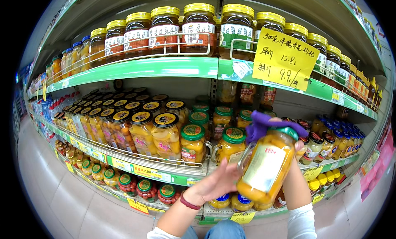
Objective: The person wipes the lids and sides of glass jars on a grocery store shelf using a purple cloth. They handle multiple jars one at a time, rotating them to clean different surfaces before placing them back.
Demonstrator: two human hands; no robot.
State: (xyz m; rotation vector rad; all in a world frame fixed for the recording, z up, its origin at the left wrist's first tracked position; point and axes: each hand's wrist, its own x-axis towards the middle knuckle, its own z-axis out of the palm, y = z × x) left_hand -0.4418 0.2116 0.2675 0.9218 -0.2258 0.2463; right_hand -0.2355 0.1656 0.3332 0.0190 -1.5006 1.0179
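Observation:
My right hand (299, 147) grips a glass jar of yellow canned fruit (278, 149) near its green lid, with a purple cloth (258, 126) between hand and lid. The jar is held tilted in front of the middle shelf, its pale label facing me. My left hand (221, 178) is at the jar's lower left, beside its handle, fingers spread; whether they touch the glass is not clear. Behind stand similar green-lidded jars (230, 143) on the shelf.
Black-lidded fruit jars (165, 132) fill the middle shelf's left part, behind a wire guard. Yellow-lidded jars (198, 28) line the upper shelf, where a yellow handwritten price sign (283, 59) hangs. Lower down are red fruit jars (147, 189) and blue-lidded jars (241, 203).

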